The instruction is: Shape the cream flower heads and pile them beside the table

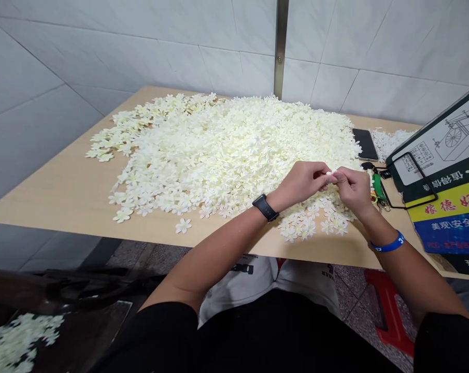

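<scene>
From where I stand, both forearms reach forward over the table (71,178) and angle inward until the fingertips meet above the near right side of the flower heap (226,145). The left hand (310,178) comes in from the side, its thumb and fingers pinched together; the right hand (353,189) faces it with fingers curled and thumb pressed in. Between those closed tips sits a small white piece (329,173) — both hands seem to pinch it, though its shape is mostly hidden. A dark watch (265,207) wraps the left wrist and a smooth blue band (389,241) the right forearm. The heap is a thick, ruffled spread of creamy artificial-looking blossoms, thin-petalled and yellowish at the centres, with one loose flower (183,225) lying apart near the front edge. The tabletop is flat, pale and wood-coloured. Beyond the right hand lie a flat dark phone (365,145) and a scatter of fine white bits (392,142), beside a printed box (446,207) — green, yellow and blue.
</scene>
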Available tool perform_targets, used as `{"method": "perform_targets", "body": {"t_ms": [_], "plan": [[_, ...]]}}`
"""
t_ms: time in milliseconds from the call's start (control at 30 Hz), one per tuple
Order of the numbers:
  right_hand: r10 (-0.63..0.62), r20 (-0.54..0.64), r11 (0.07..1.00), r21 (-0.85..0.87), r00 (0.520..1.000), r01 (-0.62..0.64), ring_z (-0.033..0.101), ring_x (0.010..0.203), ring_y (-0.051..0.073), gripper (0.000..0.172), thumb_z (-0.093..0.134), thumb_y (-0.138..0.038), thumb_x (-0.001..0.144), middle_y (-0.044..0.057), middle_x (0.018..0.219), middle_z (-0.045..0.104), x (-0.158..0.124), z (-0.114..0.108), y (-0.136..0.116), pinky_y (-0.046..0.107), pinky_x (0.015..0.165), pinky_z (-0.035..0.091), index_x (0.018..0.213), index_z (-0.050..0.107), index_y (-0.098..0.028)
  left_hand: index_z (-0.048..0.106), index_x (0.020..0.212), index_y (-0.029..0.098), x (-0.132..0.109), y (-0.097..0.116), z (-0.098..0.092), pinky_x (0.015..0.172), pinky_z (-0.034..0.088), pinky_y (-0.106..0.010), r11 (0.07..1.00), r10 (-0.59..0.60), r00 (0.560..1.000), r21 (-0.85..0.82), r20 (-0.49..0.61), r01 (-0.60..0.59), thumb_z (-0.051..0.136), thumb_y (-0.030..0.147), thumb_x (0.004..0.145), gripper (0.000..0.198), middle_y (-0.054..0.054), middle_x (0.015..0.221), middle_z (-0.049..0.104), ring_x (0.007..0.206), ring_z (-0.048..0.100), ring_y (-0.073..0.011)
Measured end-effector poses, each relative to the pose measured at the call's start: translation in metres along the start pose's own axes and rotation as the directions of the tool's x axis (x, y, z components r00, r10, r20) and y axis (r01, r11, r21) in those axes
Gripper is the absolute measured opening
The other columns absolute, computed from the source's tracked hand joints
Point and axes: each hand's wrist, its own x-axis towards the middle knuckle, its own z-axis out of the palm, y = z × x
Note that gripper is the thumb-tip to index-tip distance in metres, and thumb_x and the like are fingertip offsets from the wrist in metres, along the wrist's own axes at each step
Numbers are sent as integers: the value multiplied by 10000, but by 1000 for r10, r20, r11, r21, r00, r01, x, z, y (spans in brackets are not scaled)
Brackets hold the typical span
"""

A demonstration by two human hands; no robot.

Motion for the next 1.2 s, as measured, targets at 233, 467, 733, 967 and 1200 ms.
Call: {"method": "perform_targets", "body": {"t_ms": [233,467,733,967,1200], "plan": [[56,1,992,113,998,-56,401,551,125,381,576,-566,959,-14,640,512,2,0,10,297,569,307,802,595,-219,749,990,125,3,-9,0,795,634,-266,971,-23,999,-239,-38,13,604,233,966,183,-83,939,793,860,778,-150],[-158,88,980,-104,983,167,522,625,172,371,511,-456,994,44,672,615,8,-12,12,323,612,369,745,645,-217,773,871,150,6,-9,-8,696,589,-240,986,-66,997,-149,42,72,767,257,834,113,-41,837,785,768,730,-124],[-189,-38,981,-38,981,188,541,590,149,306,547,-394,994,20,665,630,4,-2,17,302,573,393,772,655,-214,756,838,142,3,-5,-4,712,575,-226,987,1,1000,-161,5,0,650,215,914,149,-40,786,767,762,735,-120],[-431,-48,895,-152,901,420,608,621,159,177,579,-201,944,18,694,680,11,-13,29,300,576,431,819,699,-238,801,937,172,6,-5,-9,709,547,-249,974,-85,991,-200,106,105,779,261,811,156,-45,874,782,784,705,-129],[-350,52,922,-158,935,353,621,624,167,194,578,-157,889,16,683,691,5,-2,20,299,575,434,755,696,-232,661,646,138,3,-6,-6,539,354,-213,996,-82,996,37,45,80,815,299,767,254,11,611,653,603,566,-80]]}}
